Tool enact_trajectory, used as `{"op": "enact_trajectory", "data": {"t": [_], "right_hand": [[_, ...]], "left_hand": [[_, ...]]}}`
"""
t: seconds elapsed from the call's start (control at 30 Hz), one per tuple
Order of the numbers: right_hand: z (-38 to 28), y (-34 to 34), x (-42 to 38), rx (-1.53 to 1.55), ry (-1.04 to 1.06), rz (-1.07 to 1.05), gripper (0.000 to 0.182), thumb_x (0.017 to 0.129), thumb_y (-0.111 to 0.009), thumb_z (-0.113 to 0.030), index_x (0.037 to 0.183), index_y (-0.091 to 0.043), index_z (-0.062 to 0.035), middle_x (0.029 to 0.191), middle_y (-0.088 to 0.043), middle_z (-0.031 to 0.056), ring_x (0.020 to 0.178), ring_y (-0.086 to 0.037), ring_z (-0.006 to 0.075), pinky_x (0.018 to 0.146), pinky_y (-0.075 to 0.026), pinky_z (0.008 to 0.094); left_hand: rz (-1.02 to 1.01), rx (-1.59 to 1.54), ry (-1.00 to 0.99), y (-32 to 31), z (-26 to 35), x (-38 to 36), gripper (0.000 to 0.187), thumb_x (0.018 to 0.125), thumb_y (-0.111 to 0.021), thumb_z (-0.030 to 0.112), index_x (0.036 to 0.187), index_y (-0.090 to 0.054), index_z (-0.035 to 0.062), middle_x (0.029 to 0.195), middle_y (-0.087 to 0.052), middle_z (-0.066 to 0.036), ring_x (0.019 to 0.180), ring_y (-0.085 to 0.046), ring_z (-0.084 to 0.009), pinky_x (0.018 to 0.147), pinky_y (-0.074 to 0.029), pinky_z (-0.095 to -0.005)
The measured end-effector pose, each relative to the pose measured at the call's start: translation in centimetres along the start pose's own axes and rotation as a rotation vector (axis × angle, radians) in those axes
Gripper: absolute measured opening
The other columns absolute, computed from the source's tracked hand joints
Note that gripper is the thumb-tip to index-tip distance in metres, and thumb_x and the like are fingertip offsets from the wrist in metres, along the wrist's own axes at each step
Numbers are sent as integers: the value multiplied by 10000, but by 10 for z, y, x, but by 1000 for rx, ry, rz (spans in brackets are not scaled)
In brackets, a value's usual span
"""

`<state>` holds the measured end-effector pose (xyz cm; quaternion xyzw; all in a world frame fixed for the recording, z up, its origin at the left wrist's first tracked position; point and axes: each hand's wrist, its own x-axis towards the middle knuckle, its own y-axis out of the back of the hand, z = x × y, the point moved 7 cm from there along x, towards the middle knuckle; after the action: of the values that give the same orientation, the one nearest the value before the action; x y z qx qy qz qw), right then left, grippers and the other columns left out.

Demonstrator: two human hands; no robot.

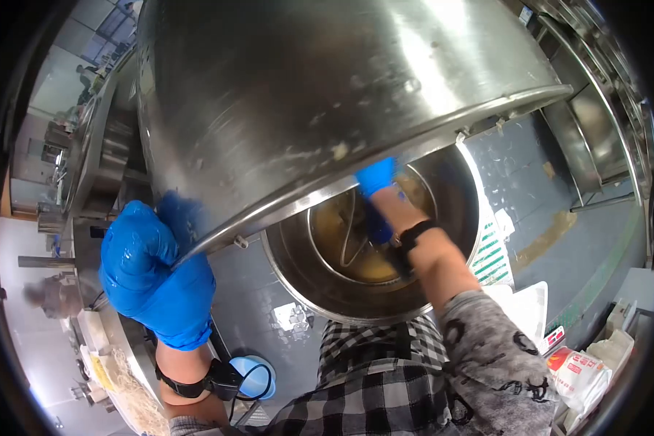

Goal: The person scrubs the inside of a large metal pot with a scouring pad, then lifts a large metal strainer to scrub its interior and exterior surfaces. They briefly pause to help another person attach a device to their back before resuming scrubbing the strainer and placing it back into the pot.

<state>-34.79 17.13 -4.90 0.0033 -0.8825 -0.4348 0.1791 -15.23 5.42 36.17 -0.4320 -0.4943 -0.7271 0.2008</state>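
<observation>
A big stainless steel pot (291,87) is tipped over in front of me, its mouth angled down toward me. My left hand (142,265), in a wet blue glove, is closed around its rim at the left. My right hand (376,174), also gloved in blue, reaches up under the rim into the mouth. The rim hides its fingers, so whether it holds something cannot be seen. Below stands a second round metal pot (287,272) with yellowish-brown liquid (330,232) at the bottom. A bent, thin light-coloured loop (352,251) shows inside it.
A light blue basin (253,374) stands on the wet grey floor (232,291) at lower left. On the right are a green-striped white grate (494,251), a white tray (527,309) and a printed white bag (578,374). Steel counters (98,171) line the left.
</observation>
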Motion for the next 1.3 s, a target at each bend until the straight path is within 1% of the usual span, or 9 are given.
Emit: {"op": "enact_trajectory", "data": {"t": [0.13, 0.37, 0.43, 0.5, 0.6, 0.93, 1.1, 1.2, 1.3], "right_hand": [[-168, 7, -46, 222, 248, 42, 338, 752, -498, -165, 1085, -525, -120, 978, -579, 139, 846, -568, 307, 694, -463, 430], [17, 86, -26, -436, 167, 83, 382, 701, -514, -84, 1078, -559, -118, 1177, -493, 99, 921, -501, 285, 758, -430, 388], [28, 122, -26, -481, 139, 39, 393, 684, -521, -78, 1073, -563, -109, 1195, -481, 84, 936, -493, 285, 757, -428, 381], [28, 153, -37, -514, 183, 98, 411, 680, -528, -70, 1088, -557, -109, 1200, -480, 80, 934, -494, 285, 735, -438, 383], [26, 172, -65, -439, 150, 107, 448, 681, -521, -58, 1123, -554, -128, 1199, -488, 93, 934, -495, 293, 766, -448, 387], [45, 140, -160, -161, -7, 105, 415, 718, -533, -14, 1125, -538, -92, 1111, -512, 150, 908, -502, 339, 792, -443, 369], [60, 155, -174, 155, -208, -5, 163, 763, -563, -71, 909, -621, -29, 914, -557, 190, 831, -540, 346, 732, -449, 373], [57, 159, -186, -53, -66, -28, 304, 653, -581, 52, 924, -640, -72, 886, -556, 171, 817, -537, 339, 719, -445, 373], [58, 148, -188, -64, -94, -255, 297, 693, -567, -28, 977, -623, -89, 938, -560, 173, 839, -546, 346, 734, -454, 393]], "left_hand": [[-24, 134, -3, -7, 8, 15, 255, 542, -518, -130, 568, -355, 64, 550, -313, -45, 494, -302, -175, 451, -249, -264], [-72, 140, -44, -3, -9, 43, 161, 595, -535, -89, 686, -470, 28, 603, -425, -63, 552, -414, -154, 531, -362, -251], [-59, 129, -46, -4, -10, 59, 168, 620, -542, -82, 758, -549, 13, 643, -511, -62, 597, -483, -143, 580, -410, -242], [-86, -328, 291, -11, -30, 78, 329, 688, -556, -44, 1014, -583, -14, 876, -626, -95, 790, -584, -157, 731, -459, -256], [-51, -508, 155, -15, -17, 86, 313, 731, -559, -41, 1042, -581, -9, 930, -601, -49, 852, -540, -109, 771, -419, -228], [-224, -305, -256, 10, 58, 41, 190, 700, -521, -98, 849, -580, 3, 721, -468, 15, 656, -430, -71, 592, -355, -197], [-294, -499, 18, 0, 39, 28, 158, 695, -519, -81, 830, -560, -11, 713, -472, 8, 667, -415, -55, 589, -353, -193], [-258, -329, -42, -14, 19, 16, 134, 696, -533, -46, 827, -547, -22, 711, -463, 21, 667, -409, -56, 589, -361, -202], [-312, -364, 185, -26, 0, 13, 144, 696, -545, -14, 839, -535, -21, 715, -455, 26, 676, -406, -60, 604, -365, -209]]}}
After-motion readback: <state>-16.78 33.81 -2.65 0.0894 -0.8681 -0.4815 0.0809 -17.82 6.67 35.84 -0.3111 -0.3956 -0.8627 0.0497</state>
